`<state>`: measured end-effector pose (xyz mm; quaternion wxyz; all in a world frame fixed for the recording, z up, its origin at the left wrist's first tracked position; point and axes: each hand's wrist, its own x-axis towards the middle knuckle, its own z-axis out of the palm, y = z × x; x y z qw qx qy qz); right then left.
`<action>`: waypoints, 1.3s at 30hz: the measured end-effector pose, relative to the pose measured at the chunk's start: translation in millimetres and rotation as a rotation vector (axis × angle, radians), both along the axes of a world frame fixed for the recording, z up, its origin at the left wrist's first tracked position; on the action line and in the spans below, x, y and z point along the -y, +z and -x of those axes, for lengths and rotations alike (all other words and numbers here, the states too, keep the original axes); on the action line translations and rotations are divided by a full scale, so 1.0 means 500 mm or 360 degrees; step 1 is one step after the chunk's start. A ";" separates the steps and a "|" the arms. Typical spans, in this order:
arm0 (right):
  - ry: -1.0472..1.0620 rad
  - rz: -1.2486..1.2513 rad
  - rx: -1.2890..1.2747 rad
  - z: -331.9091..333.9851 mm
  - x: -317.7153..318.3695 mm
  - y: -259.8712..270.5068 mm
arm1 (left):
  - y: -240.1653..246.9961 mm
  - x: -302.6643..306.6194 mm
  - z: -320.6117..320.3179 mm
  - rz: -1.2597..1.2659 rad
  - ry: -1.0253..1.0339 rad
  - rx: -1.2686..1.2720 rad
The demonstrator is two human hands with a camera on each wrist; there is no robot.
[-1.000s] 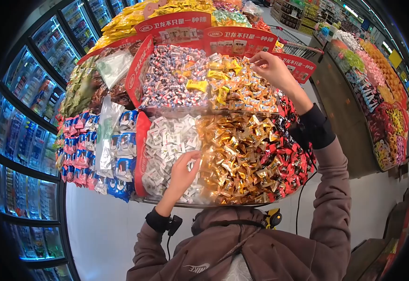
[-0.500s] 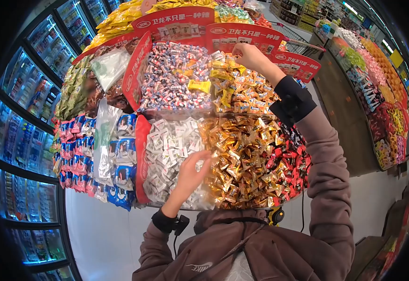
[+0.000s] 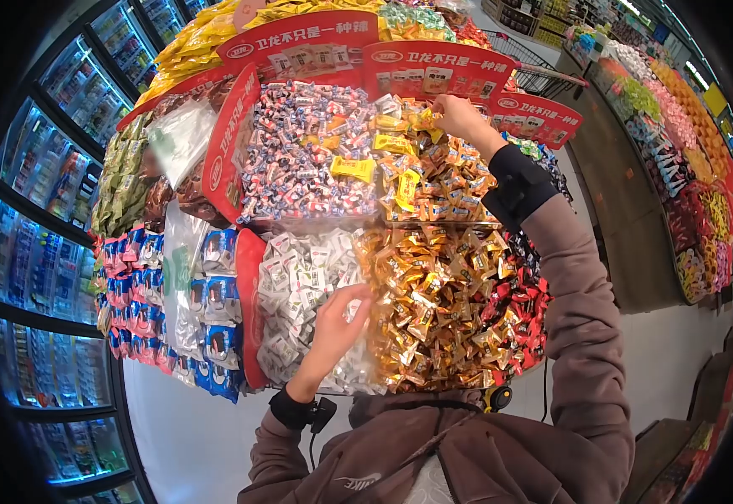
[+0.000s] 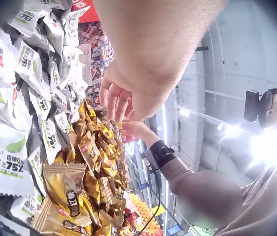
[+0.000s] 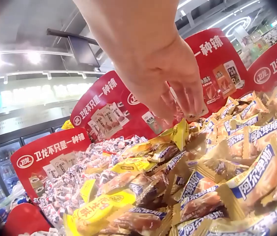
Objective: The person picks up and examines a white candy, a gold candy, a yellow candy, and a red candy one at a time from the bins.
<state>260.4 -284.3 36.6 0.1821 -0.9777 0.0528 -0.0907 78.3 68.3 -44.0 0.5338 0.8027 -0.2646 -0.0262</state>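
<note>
My right hand (image 3: 462, 120) reaches over the far right bin of orange-and-gold wrapped candies (image 5: 246, 184). In the right wrist view its fingers bend downward, fingertips right at a yellow candy wrapper (image 5: 180, 133) that sticks up from the pile; I cannot tell whether they pinch it. More yellow-wrapped candies (image 3: 394, 144) lie about there. My left hand (image 3: 338, 329) hovers over the near bins, between white coconut candy packets (image 3: 303, 269) and gold-wrapped candies (image 3: 433, 294). Its fingers hang loosely bent, holding nothing.
Small blue-and-red wrapped candies (image 3: 299, 160) fill the far left bin. Red sign boards (image 3: 299, 46) stand up behind and beside the bins. Blue and pink packets (image 3: 219, 302) and a clear plastic bag (image 3: 183, 269) lie left. Red-wrapped candies (image 3: 522, 315) lie at right.
My right hand moved left and away over the orange-candy bin, then came back slightly and lower toward the yellow wrappers. My left hand stays over the near bins, shifted slightly.
</note>
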 end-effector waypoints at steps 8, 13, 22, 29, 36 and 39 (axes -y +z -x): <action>-0.0148 0.0060 -0.0019 -0.046 -0.018 -0.042 | -0.005 0.007 -0.006 -0.0033 0.0003 -0.0045; -0.0191 0.0015 0.0047 -0.066 -0.006 -0.061 | -0.009 0.009 -0.008 -0.0059 -0.0021 -0.0005; -0.0068 -0.0894 0.0487 0.025 0.006 0.030 | 0.056 0.039 -0.037 -0.0082 -0.0137 0.0197; 0.0180 -0.1921 0.0331 0.187 -0.075 0.139 | 0.175 0.127 -0.103 0.0318 -0.0161 0.0057; 0.0234 -0.2399 0.0460 0.307 -0.148 0.170 | 0.231 0.219 -0.141 0.0811 -0.0345 -0.0267; 0.0292 -0.2542 0.0426 0.341 -0.152 0.166 | 0.227 0.243 -0.122 0.0834 -0.0401 -0.0365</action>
